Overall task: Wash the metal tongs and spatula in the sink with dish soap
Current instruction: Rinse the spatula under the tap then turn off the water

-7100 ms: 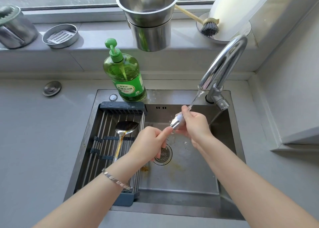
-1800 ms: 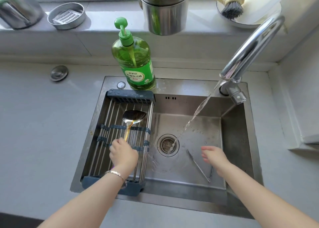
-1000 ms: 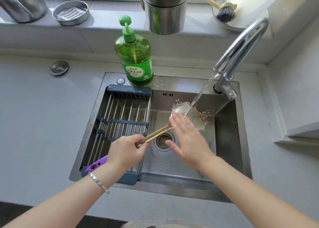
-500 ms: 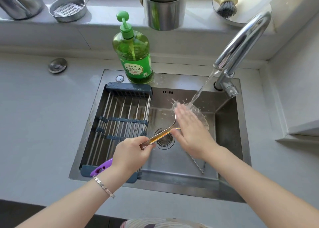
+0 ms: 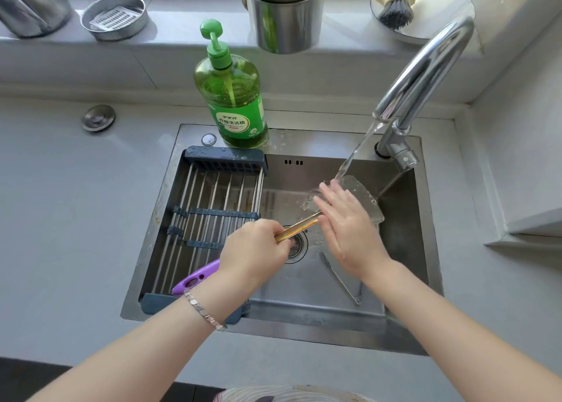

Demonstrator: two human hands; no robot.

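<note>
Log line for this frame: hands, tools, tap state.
left hand: grips spatula handle | right hand: rests on spatula head under running faucet | tongs: on sink floor

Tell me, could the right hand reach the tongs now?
Probably yes: the tongs lie bare on the sink floor just under the right hand, which only presses flat on the spatula and grips nothing.

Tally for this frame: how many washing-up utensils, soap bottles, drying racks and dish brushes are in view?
Utensils: 2, the spatula and the tongs
Soap bottle: 1
Drying rack: 1
Dish brush: 1
Total: 5
</note>
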